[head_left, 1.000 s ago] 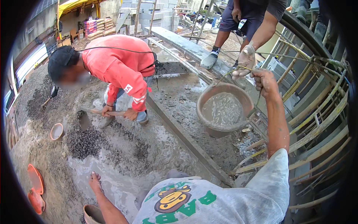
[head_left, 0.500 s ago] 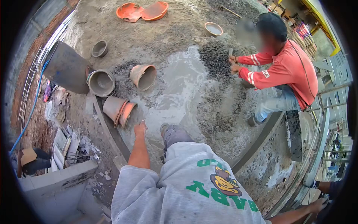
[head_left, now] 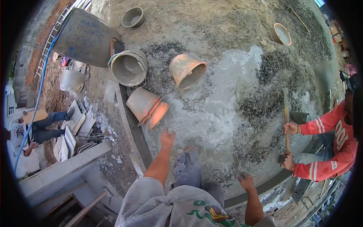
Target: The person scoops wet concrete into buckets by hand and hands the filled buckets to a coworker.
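From the torso (head_left: 166, 206), the left hand (head_left: 167, 138) hangs out at 11 o'clock — wrist nearly straight, fingers loosely bent — while the right hand (head_left: 246, 181) sits at 2 o'clock, fingers slackly half-curled, its bare forearm (head_left: 254, 206) slanting up toward 11 o'clock.

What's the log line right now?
left hand: near nested buckets | right hand: nothing visible held | co-worker: gripping wooden handle

– What is seen at the left?
– A blue hose (head_left: 41, 85) is stretched beside a pale ladder (head_left: 46, 53), and broken panels (head_left: 69, 140) are heaped by a concrete wall (head_left: 60, 168).
– Is anyone seen there?
– A person (head_left: 45, 125) in blue trousers is partly hidden by the hose at the left edge.
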Motion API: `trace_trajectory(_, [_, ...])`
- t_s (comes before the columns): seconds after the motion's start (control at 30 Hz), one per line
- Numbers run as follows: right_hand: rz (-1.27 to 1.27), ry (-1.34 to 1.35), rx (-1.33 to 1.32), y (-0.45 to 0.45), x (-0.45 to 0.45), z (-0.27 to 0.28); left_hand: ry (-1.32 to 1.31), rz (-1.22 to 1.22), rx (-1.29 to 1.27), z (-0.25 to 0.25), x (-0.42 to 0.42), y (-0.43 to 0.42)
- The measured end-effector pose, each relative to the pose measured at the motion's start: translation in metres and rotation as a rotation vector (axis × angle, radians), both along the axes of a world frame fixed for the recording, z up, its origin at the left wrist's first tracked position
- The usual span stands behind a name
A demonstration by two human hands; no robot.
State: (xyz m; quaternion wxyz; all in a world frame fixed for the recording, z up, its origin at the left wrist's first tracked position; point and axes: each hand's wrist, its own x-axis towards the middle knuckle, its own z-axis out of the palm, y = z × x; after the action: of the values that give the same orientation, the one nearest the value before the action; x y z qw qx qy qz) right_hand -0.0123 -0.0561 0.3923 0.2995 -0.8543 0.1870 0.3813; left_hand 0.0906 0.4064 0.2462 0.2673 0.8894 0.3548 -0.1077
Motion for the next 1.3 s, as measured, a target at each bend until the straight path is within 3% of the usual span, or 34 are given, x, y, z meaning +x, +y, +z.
trace_trajectory(0.03, [-0.076,0.034,0.039,0.024,0.030,0.001,0.105,0.039,-0.020,-0.003,0.048,-0.001])
trace_trajectory(0.13, [-0.338,0.043,0.123,0.060,0.074,-0.023,-0.080,-0.078,-0.094,-0.076,0.169,0.017])
trace_trajectory(0.17, [-0.426,0.023,0.148,0.065,0.084,-0.040,0.003,-0.127,-0.081,-0.096,0.210,0.020])
trace_trajectory(0.2, [-0.400,0.020,0.127,0.067,0.088,-0.060,-0.134,-0.192,0.019,-0.121,0.246,0.020])
trace_trajectory(0.33, [-0.179,0.018,-0.035,0.079,0.097,-0.126,0.172,-0.292,0.224,-0.127,0.340,0.001])
trace_trajectory(0.43, [-0.196,-0.018,0.018,0.119,0.139,-0.166,0.124,-0.452,0.175,-0.098,0.339,-0.028])
trace_trajectory(0.5, [0.004,-0.118,0.053,0.159,0.181,-0.180,0.072,-0.445,0.104,-0.069,0.337,-0.055])
trace_trajectory(0.53, [0.050,-0.015,0.135,0.178,0.214,-0.171,0.070,-0.457,0.055,-0.058,0.323,-0.071])
trace_trajectory(0.57, [0.087,-0.199,0.164,0.192,0.225,-0.176,0.087,-0.459,-0.019,-0.050,0.312,-0.086])
trace_trajectory(0.63, [0.115,-0.285,0.046,0.214,0.249,-0.178,0.157,-0.450,-0.177,-0.046,0.288,-0.113])
trace_trajectory(0.7, [-0.144,-0.252,0.047,0.219,0.237,-0.216,0.258,-0.405,-0.321,-0.056,0.263,-0.133])
trace_trajectory(0.8, [-0.189,-0.069,0.102,0.191,0.209,-0.235,0.400,-0.107,-0.723,-0.081,0.232,-0.148])
trace_trajectory(0.9, [-0.749,0.088,0.332,0.154,0.178,-0.241,0.006,-0.383,-0.408,-0.092,0.209,-0.154])
trace_trajectory(0.93, [-0.938,0.142,0.410,0.143,0.165,-0.239,0.042,-0.329,-0.363,-0.102,0.204,-0.149])
trace_trajectory(1.0, [-0.884,0.086,0.499,0.131,0.159,-0.214,0.095,-0.222,-0.267,-0.138,0.202,-0.129])
trace_trajectory(1.07, [-0.843,0.133,0.528,0.129,0.152,-0.200,0.358,0.065,-0.372,-0.184,0.189,-0.108])
trace_trajectory(1.1, [-0.890,0.148,0.553,0.131,0.142,-0.214,0.483,0.212,-0.418,-0.190,0.187,-0.109])
trace_trajectory(1.17, [-0.973,0.173,0.604,0.136,0.122,-0.260,0.376,0.282,-0.608,-0.183,0.187,-0.112])
trace_trajectory(1.2, [-0.914,0.087,0.472,0.135,0.115,-0.277,0.322,0.316,-0.703,-0.180,0.184,-0.116])
trace_trajectory(1.27, [-0.809,-0.079,0.203,0.127,0.100,-0.309,0.232,0.073,-0.641,-0.204,0.178,-0.113])
trace_trajectory(1.3, [-0.905,-0.076,0.262,0.116,0.094,-0.316,0.182,0.022,-0.617,-0.208,0.178,-0.120])
